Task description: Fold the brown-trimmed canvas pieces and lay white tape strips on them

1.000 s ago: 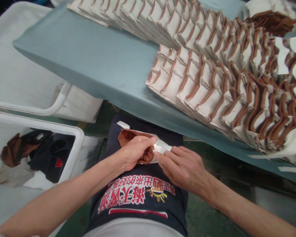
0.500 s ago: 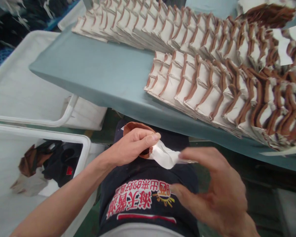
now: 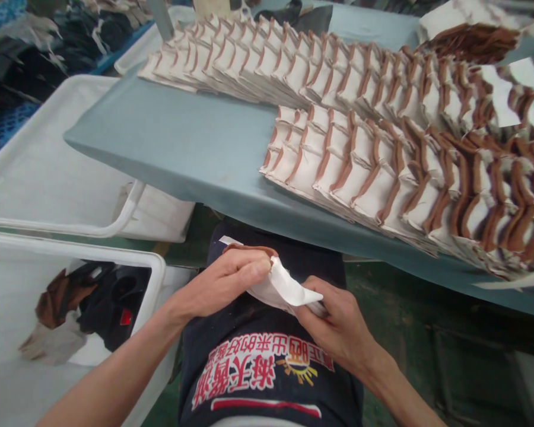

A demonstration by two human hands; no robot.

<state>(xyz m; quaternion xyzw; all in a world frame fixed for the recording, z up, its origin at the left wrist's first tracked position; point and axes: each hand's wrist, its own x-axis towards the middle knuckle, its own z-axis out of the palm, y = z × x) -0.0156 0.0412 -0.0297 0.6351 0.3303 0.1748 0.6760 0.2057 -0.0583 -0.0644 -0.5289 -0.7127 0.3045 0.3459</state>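
Note:
Over my lap, above a dark apron (image 3: 258,379) with printed red and white lettering, I hold a brown piece with a white lining (image 3: 280,286). It looks like leather or fabric, but I cannot tell exactly which. My left hand (image 3: 225,279) pinches its brown upper edge, thumb on top. At the opposite end, my right hand (image 3: 338,326) has its fingers closed round the white side. Part of the piece is hidden behind both hands.
Rows of stacked brown-and-white pieces (image 3: 365,160) stand on the blue-grey table (image 3: 173,130) ahead. White bins (image 3: 158,267) are at the left; the nearer holds brown, black and pale scraps (image 3: 111,296). Another brown stack (image 3: 471,38) lies at the back right.
My right hand, earlier blurred with its thumb apart, has closed on the piece's right end. My left hand has lowered slightly, and the brown part has tipped flatter.

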